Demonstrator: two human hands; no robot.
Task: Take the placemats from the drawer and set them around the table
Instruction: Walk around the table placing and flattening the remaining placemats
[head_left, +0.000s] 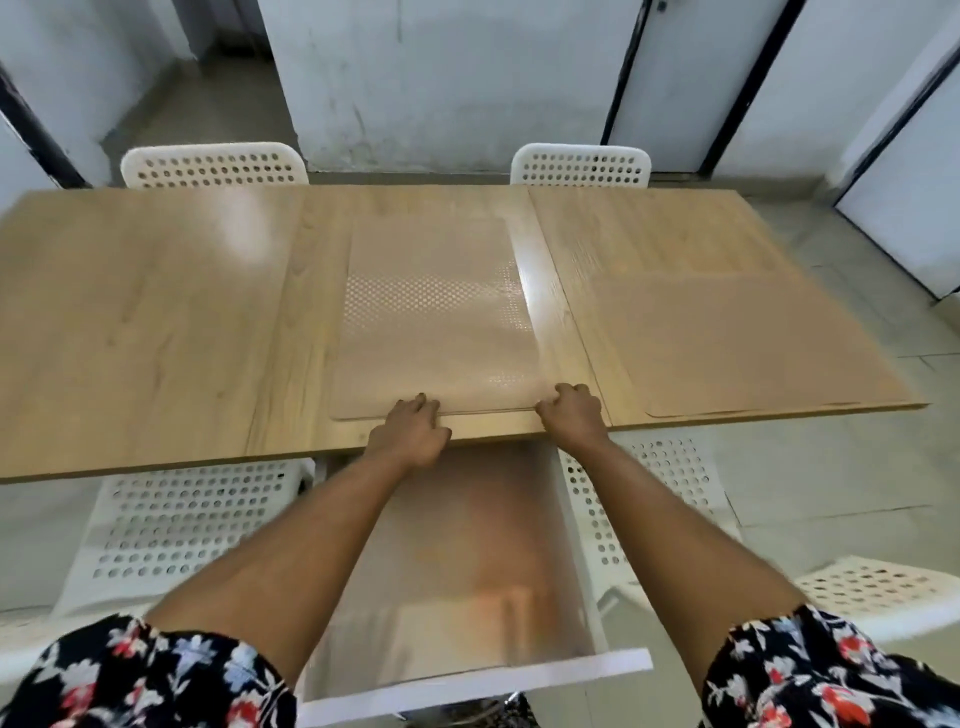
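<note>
A stack of thin tan placemats (436, 317) lies on the middle of the wooden table (145, 322), its near edge close to the table's front edge. My left hand (410, 431) grips that near edge left of centre. My right hand (571, 415) pinches the stack's near right corner. Another tan placemat (753, 343) lies flat on the right part of the table. Below the table's front edge, between my forearms, the white drawer (467, 670) stands pulled out; its inside is blurred.
Two white perforated chairs stand at the far side (213, 166) (582, 165). Two more (197, 519) (665, 499) are tucked under the near side, flanking the drawer, and a further chair (878, 592) sits at lower right. White walls and doors lie beyond.
</note>
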